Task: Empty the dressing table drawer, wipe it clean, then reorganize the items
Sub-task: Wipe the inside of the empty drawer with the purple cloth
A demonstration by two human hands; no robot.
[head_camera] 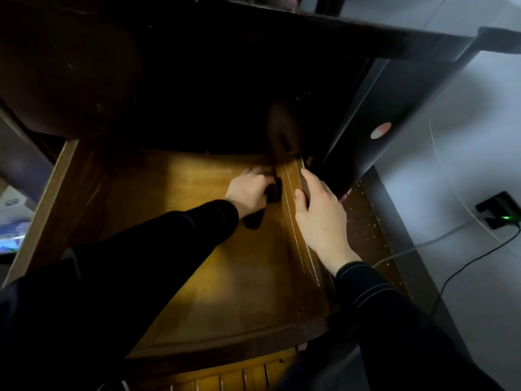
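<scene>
l hand (248, 190) grips a dark thing (273, 191) in drawer (225, 277), far right; r hand (321, 221) clasps drawer's right wall.

You have 1 view only, from the camera on your head. It looks forward and steeply down into the open wooden drawer (197, 263), close above it. Your left hand (249, 190) and right hand (321, 218) sit near mid-frame. The wide lens bends the edges.
</scene>
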